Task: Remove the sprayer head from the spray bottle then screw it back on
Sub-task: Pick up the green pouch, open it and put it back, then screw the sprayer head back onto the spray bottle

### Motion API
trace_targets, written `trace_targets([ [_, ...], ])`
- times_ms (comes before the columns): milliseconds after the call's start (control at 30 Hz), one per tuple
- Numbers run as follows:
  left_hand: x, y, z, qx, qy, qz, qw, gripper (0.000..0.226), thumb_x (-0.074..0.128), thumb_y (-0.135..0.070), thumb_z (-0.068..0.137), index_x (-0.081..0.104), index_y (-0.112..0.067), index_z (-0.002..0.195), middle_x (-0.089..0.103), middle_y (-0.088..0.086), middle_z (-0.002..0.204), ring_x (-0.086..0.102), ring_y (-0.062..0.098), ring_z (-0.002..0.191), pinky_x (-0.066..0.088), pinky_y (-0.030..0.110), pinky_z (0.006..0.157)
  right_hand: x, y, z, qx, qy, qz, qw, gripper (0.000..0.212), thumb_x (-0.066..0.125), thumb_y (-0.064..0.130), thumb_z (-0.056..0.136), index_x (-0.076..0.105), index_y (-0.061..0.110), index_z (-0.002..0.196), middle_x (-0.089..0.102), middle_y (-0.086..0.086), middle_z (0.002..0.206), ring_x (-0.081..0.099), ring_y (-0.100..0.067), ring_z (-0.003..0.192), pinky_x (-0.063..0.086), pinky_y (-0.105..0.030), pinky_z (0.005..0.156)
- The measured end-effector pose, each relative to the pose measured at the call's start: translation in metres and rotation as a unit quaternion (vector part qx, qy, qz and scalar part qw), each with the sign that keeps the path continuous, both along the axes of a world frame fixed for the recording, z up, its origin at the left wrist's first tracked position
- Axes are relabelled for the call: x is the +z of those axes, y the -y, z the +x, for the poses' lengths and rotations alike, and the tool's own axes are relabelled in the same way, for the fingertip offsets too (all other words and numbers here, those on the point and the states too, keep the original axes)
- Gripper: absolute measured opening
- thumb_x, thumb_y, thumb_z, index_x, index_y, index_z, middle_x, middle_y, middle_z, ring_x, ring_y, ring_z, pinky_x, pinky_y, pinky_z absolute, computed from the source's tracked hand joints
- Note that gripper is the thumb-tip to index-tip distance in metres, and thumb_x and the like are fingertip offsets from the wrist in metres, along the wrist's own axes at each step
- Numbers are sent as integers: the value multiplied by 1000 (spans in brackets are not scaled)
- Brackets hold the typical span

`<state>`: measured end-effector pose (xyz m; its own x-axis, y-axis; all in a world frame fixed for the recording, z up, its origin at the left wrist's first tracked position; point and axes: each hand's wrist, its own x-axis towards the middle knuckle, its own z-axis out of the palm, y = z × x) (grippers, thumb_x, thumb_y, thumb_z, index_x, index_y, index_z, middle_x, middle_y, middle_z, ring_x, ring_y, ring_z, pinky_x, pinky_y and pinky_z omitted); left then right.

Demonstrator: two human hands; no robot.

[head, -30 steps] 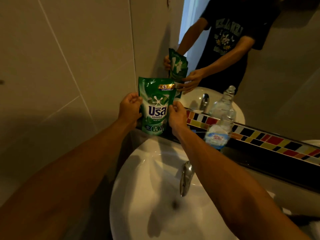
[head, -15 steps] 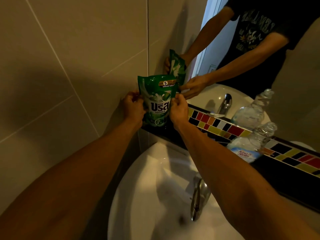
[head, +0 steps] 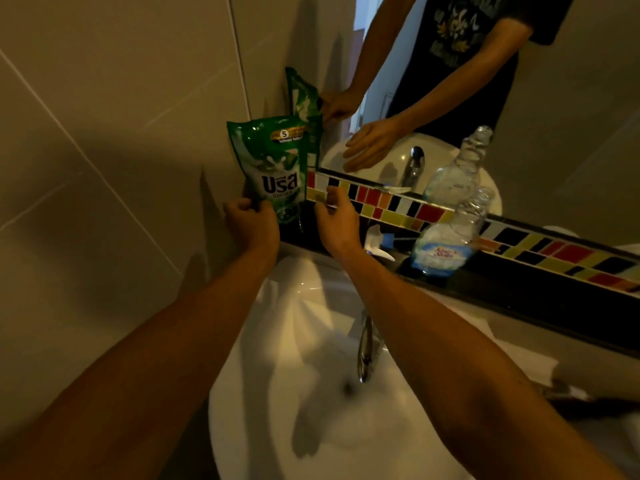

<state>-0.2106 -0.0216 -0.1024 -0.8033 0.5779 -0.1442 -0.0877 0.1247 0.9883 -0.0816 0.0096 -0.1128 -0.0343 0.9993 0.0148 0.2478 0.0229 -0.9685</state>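
Left hand: my left hand sits at about 11 o'clock from the basin's middle, fingers curled around the lower left edge of the glossy green plastic refill pouch with white lettering, so I read it as gripping that pouch.
Right hand: my right hand is at about 12 o'clock, just to the right of the pouch and apart from it, fingers loosely spread and holding nothing.
Green pouch: it stands upright in the corner where the beige tiled wall meets the mirror, its base on the dark ledge.
Task bottle: the clear plastic bottle with a blue and white label stands on that ledge at about 2 o'clock from the basin, well to the right of my right hand and touched by neither hand. Its top is too blurred for me to tell what kind of head it carries.
Tile strip: a band of red, yellow, black and white mosaic tiles runs along the bottom of the mirror, behind the bottle.
Basin: the round white ceramic sink fills the lower middle, with a chrome tap at about 1 o'clock over the bowl.
Small items: something white and blue lies on the ledge between my right hand and the bottle; I cannot tell what it is.
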Motion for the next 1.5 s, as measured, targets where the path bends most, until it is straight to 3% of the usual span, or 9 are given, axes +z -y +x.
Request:
trace_targets([
  [100,-8,16,31,-127,-55,-29,990,24,65,-10,88,61,-7,111,61,0,96,61,21,95,46,20,71,-4,29,33,-37,-5,3,999,42,58,12,104,52,13,146,59,4,125,61,1,97,47,-8,73],
  [267,-14,24,75,-295,-169,-59,939,38,68,-18,89,61,-11,126,65,7,117,61,20,104,46,26,83,-11,73,84,-114,-13,26,993,35,61,20,103,58,21,138,66,0,125,63,-6,106,56,-29,91],
  [400,-24,17,102,-376,-218,-91,896,54,69,-21,90,51,-10,140,57,11,139,58,27,122,43,27,91,-5,94,123,-215,-53,43,974,26,63,21,102,59,19,128,64,12,102,64,-3,95,59,-28,87],
  [633,-37,-14,135,-404,-257,-146,866,68,71,-28,88,42,-5,146,49,17,146,49,35,131,42,42,104,9,85,186,-260,-91,52,960,71,77,23,91,36,33,149,47,-2,150,54,-22,135,61,-48,97],
  [767,-43,-33,149,-393,-257,-160,868,58,77,-30,82,55,-7,132,60,15,131,59,33,118,47,35,84,25,63,214,-182,-13,40,982,90,79,49,78,29,45,153,38,3,161,41,-23,147,51,-58,107],
  [933,-52,-41,161,-373,-258,-203,868,61,80,-24,79,54,-10,132,59,13,131,59,33,117,47,36,83,41,38,231,-72,8,16,997,70,79,22,90,44,25,151,56,-1,149,54,-20,135,53,-52,106],
  [1100,-54,-40,165,-358,-214,-194,888,48,77,-14,83,58,-9,127,64,14,123,62,31,110,45,31,76,40,29,237,-34,14,-5,999,47,76,21,93,55,23,135,66,4,132,63,-15,123,55,-54,104],
  [1333,-37,-34,142,-314,-44,-84,945,45,76,-9,82,61,-8,124,64,13,121,65,29,107,56,35,81,42,37,241,-43,-19,11,999,49,77,25,93,57,27,137,68,4,131,66,-17,122,57,-55,101],
  [1500,-4,-29,107,-329,-33,0,944,45,71,-10,87,58,-8,130,64,11,119,66,22,102,57,25,73,58,55,251,-57,-22,23,998,44,75,29,94,58,28,135,68,2,131,66,-19,121,57,-52,100],
])
